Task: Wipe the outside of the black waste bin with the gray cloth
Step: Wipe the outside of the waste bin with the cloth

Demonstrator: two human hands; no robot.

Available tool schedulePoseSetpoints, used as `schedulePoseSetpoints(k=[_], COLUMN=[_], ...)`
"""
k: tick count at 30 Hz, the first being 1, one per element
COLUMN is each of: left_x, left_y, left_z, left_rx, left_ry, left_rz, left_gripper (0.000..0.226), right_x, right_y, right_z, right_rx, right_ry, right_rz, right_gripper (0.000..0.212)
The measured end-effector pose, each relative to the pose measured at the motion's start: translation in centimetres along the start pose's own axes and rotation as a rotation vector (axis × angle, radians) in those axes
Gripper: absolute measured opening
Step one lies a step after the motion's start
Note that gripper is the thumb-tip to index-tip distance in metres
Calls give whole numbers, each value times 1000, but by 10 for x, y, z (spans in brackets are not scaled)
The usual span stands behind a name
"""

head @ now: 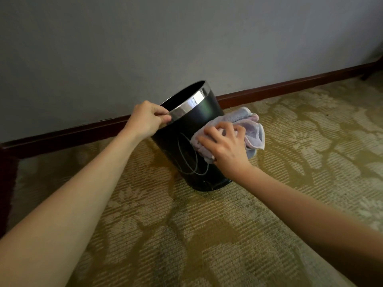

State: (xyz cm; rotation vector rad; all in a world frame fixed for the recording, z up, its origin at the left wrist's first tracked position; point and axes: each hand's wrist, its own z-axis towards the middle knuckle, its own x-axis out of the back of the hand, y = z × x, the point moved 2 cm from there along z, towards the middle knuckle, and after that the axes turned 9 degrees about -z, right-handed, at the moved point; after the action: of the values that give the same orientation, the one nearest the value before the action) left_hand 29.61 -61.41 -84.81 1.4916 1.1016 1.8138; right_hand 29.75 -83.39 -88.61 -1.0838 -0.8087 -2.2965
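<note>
The black waste bin [182,141] with a shiny metal band at its top stands on the carpet near the wall, tilted a little toward the wall. My left hand [146,121] grips the metal rim on the bin's near left side. My right hand [224,145] presses the bunched gray cloth [251,129] flat against the bin's right side, about halfway up. Part of the cloth hangs loose to the right of the bin. A thin looping line pattern shows on the bin's front.
Patterned yellow-green carpet [207,235] covers the floor. A dark wooden skirting board [290,84] runs along the gray wall [186,38] behind the bin. Dark wooden furniture [7,183] stands at the far left edge.
</note>
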Motion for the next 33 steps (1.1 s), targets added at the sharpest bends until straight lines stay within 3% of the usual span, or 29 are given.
schedulePoseSetpoints(k=[10, 17, 20, 25, 30, 33], left_x=[-18, -27, -30, -37, -36, -37], left_y=[8, 38, 50, 62, 55, 54], left_z=[-7, -5, -1, -8, -12, -12], left_rx=[-86, -115, -126, -116, -117, -147], left_ry=[43, 56, 70, 10, 69, 18], left_rz=[16, 130, 225, 221, 157, 120], left_gripper=[16, 17, 19, 21, 22, 19], right_x=[-24, -12, 0, 16, 22, 29], right_y=[28, 34, 38, 36, 40, 38], right_z=[-93, -98, -87, -21, 1, 22], right_rx=[88, -3, -137, -322, -351, -317], right_ry=[-359, -414, -344, -148, -60, 21], right_rz=[-72, 76, 202, 349, 373, 364], right_gripper=[26, 39, 54, 55, 54, 52])
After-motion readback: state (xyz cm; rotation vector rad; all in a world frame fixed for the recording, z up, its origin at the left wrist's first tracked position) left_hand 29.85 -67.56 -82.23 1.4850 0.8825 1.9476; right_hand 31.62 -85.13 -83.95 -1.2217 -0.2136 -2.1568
